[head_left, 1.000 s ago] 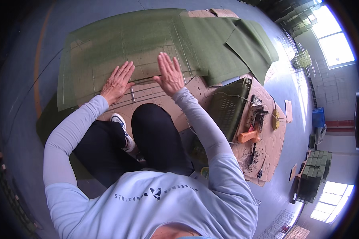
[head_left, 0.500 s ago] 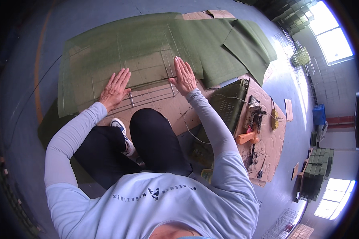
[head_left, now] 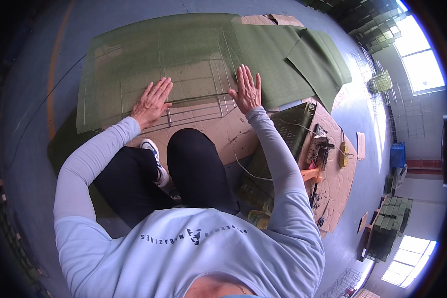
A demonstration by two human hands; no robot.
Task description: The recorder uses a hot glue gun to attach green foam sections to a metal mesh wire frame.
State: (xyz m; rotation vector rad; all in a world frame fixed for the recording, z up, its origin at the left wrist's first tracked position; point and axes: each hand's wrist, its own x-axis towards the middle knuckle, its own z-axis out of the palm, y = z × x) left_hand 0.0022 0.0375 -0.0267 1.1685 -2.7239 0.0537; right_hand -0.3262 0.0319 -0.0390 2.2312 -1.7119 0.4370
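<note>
Blue workshop floor (head_left: 30,149), windows at 3 o'clock. Cardboard sheets (head_left: 208,126) underlie green mesh fabric (head_left: 184,54) and wire grid (head_left: 193,111) at 12 o'clock. Left hand (head_left: 151,102), right hand (head_left: 247,89): flat, fingers spread, apart, pressing mesh. Green crate (head_left: 288,131), possibly tools, at 3 o'clock

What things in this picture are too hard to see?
- Head view: wire grid under the green mesh sheet; its full outline is veiled.
- Tools beside the green crate: too small to name.
- Surface under left hand and right hand: covered by the palms.
</note>
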